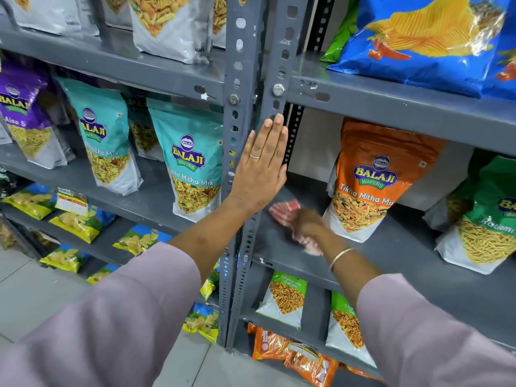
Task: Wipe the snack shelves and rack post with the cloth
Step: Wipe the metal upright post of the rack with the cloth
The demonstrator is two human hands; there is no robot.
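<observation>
Two grey perforated rack posts (pixel 275 65) stand side by side in the middle of the view. My left hand (pixel 262 166) lies flat against them, fingers straight and together, holding nothing. My right hand (pixel 307 223), blurred, presses a pink-and-white cloth (pixel 284 212) onto the grey middle shelf (pixel 279 247) of the right rack, just left of an orange snack bag (pixel 371 177). Part of the cloth is hidden under the hand.
Teal snack bags (pixel 190 160) and a purple one (pixel 22 107) stand on the left rack's shelf. A green bag (pixel 485 213) sits at far right, blue chip bags (pixel 424 37) above. Lower shelves hold several more packets. Grey floor tiles (pixel 33 297) lie at bottom left.
</observation>
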